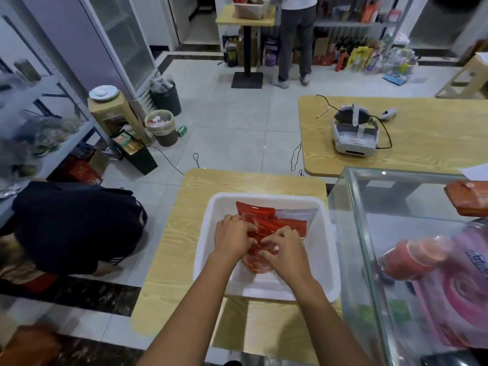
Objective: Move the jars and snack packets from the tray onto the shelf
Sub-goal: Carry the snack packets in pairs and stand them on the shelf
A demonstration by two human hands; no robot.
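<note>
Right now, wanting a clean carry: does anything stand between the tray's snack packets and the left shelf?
Yes: a crouching person fills the floor between table and shelf. Left hand and right hand grip the snack packets in the tray.

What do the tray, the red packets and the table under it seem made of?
Tray: white matte plastic, seemingly; perforated floor, moulded rim.
Packets: glossy plastic film, judging by creases and shine.
Table: pale wood-grain top, perhaps laminate; cannot tell.

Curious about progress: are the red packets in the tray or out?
In: the red snack packets lie inside the white tray, with left hand and right hand gripping them.
</note>
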